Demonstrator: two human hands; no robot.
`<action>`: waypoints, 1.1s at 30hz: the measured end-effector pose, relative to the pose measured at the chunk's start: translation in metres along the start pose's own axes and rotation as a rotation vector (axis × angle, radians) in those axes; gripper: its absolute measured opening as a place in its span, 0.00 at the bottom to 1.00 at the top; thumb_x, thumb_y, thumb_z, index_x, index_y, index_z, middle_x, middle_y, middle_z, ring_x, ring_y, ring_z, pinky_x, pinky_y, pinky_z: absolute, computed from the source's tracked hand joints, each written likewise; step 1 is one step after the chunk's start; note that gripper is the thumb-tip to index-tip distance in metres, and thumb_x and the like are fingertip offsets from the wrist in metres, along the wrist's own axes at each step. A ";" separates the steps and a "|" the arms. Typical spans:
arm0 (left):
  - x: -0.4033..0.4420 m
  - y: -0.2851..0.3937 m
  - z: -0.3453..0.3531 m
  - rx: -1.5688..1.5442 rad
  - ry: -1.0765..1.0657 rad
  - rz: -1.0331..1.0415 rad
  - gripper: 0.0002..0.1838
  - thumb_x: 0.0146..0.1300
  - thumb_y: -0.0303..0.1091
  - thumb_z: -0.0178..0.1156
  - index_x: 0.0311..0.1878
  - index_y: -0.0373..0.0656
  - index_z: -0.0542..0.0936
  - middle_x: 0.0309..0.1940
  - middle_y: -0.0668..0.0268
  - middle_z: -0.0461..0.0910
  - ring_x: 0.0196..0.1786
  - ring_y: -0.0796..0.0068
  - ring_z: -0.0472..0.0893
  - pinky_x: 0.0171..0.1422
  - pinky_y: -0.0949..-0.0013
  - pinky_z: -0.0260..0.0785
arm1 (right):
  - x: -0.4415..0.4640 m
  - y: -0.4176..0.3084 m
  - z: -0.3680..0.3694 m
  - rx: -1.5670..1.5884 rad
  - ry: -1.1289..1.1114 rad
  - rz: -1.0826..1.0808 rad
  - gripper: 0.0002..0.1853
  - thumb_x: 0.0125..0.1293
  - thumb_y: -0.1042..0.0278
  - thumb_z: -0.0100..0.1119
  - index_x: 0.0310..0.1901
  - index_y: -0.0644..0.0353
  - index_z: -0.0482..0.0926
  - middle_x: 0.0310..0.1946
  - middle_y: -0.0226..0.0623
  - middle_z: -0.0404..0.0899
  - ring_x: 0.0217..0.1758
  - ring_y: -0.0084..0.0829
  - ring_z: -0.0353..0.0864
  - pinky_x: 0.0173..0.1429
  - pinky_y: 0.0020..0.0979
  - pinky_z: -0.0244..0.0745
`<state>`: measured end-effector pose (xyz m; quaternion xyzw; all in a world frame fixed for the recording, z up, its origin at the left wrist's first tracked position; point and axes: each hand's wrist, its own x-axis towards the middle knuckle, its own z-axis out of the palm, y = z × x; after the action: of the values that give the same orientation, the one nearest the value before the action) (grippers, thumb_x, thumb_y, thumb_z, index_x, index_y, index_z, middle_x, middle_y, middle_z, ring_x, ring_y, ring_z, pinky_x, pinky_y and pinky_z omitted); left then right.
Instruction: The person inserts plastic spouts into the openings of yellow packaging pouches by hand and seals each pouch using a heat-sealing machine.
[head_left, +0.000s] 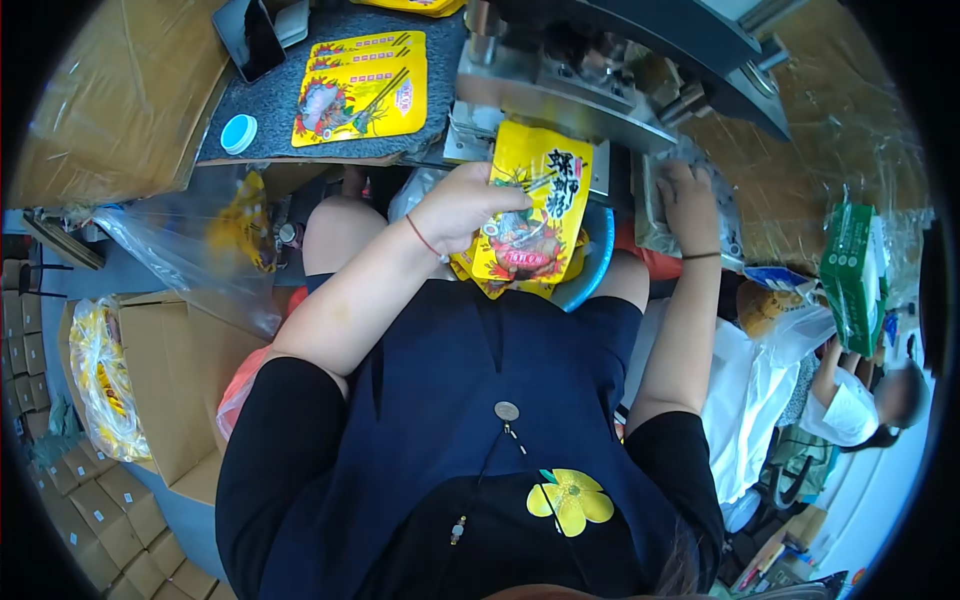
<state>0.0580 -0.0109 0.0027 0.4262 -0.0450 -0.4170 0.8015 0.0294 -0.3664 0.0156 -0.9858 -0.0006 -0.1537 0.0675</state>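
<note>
My left hand (455,210) is closed on the side of a yellow food pouch (540,190) printed with black characters and a picture of a dish. Its thumb lies across the pouch's front. The pouch's upper end is just below a metal press machine (560,90). Beneath the held pouch, more yellow packaging shows in part beside a blue curved rim (598,262). My right hand (690,205) reaches over a clear plastic-covered container (655,225) to the right of the machine. Its fingers are slightly spread and bent downward, with the tips partly hidden.
Several yellow pouches (365,90) lie overlapping on a grey mat (270,110), near a blue-white round lid (238,133) and a phone (250,40). An open carton (175,380) stands at left. A green box (852,280) and another person (850,405) are at right.
</note>
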 end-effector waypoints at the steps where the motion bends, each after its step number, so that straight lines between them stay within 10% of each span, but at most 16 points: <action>1: 0.002 -0.001 -0.002 -0.002 -0.004 0.008 0.18 0.67 0.22 0.63 0.60 0.31 0.79 0.54 0.54 0.86 0.51 0.67 0.88 0.58 0.64 0.81 | 0.001 -0.003 0.002 0.009 -0.001 0.015 0.12 0.70 0.66 0.59 0.53 0.52 0.81 0.48 0.53 0.80 0.50 0.59 0.80 0.52 0.51 0.77; 6: -0.008 0.017 -0.024 0.622 0.456 0.440 0.30 0.69 0.32 0.65 0.69 0.31 0.67 0.62 0.46 0.79 0.59 0.58 0.85 0.62 0.59 0.77 | -0.008 -0.014 -0.001 0.080 0.106 0.058 0.10 0.73 0.62 0.57 0.51 0.52 0.80 0.45 0.52 0.81 0.47 0.57 0.82 0.49 0.51 0.78; 8: -0.019 0.049 -0.058 1.142 0.837 0.950 0.36 0.72 0.40 0.64 0.75 0.34 0.61 0.69 0.44 0.71 0.66 0.51 0.78 0.68 0.54 0.71 | -0.009 -0.017 -0.001 0.093 0.088 0.159 0.10 0.73 0.63 0.58 0.51 0.56 0.79 0.46 0.51 0.83 0.48 0.56 0.82 0.49 0.48 0.78; 10: -0.034 0.067 -0.089 1.953 1.007 0.914 0.39 0.69 0.41 0.65 0.76 0.33 0.60 0.70 0.41 0.68 0.70 0.43 0.72 0.73 0.50 0.65 | -0.010 -0.018 -0.003 0.063 0.044 0.258 0.11 0.71 0.65 0.60 0.52 0.58 0.79 0.47 0.50 0.83 0.48 0.55 0.83 0.50 0.46 0.78; 13: -0.057 0.045 -0.103 2.189 0.613 0.723 0.32 0.67 0.33 0.65 0.72 0.37 0.69 0.69 0.45 0.71 0.68 0.42 0.73 0.72 0.52 0.66 | -0.013 -0.007 -0.006 0.121 0.256 -0.028 0.14 0.69 0.66 0.64 0.54 0.60 0.78 0.46 0.49 0.84 0.46 0.51 0.84 0.49 0.44 0.78; 15: -0.074 0.038 -0.096 2.125 0.470 0.812 0.20 0.67 0.27 0.64 0.63 0.38 0.80 0.59 0.54 0.82 0.60 0.59 0.81 0.65 0.61 0.73 | -0.021 -0.017 -0.015 0.161 0.267 0.002 0.16 0.68 0.67 0.67 0.54 0.61 0.78 0.45 0.48 0.84 0.44 0.48 0.84 0.48 0.42 0.79; 19: -0.078 0.017 -0.063 1.041 0.486 0.631 0.12 0.63 0.27 0.68 0.49 0.35 0.86 0.34 0.60 0.88 0.36 0.80 0.85 0.42 0.73 0.76 | -0.038 -0.094 -0.038 0.508 0.223 0.028 0.17 0.66 0.64 0.72 0.51 0.61 0.79 0.42 0.43 0.84 0.41 0.36 0.85 0.45 0.34 0.79; 22: -0.064 0.005 -0.043 1.017 0.297 0.592 0.13 0.62 0.27 0.69 0.49 0.35 0.86 0.37 0.58 0.88 0.37 0.77 0.86 0.43 0.71 0.76 | -0.033 -0.134 -0.042 0.722 -0.050 -0.302 0.14 0.67 0.67 0.69 0.51 0.62 0.82 0.38 0.42 0.84 0.39 0.38 0.85 0.45 0.33 0.79; 33: -0.042 -0.039 0.023 0.428 -0.072 0.218 0.19 0.77 0.40 0.61 0.59 0.34 0.81 0.48 0.65 0.88 0.49 0.80 0.84 0.58 0.71 0.77 | -0.007 -0.138 -0.075 0.570 -0.145 -0.360 0.10 0.71 0.64 0.62 0.39 0.61 0.85 0.33 0.44 0.83 0.38 0.47 0.83 0.44 0.41 0.77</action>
<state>-0.0038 -0.0068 0.0007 0.5639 -0.2067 -0.3238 0.7311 -0.0034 -0.2393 0.1026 -0.9198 -0.2222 -0.0863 0.3117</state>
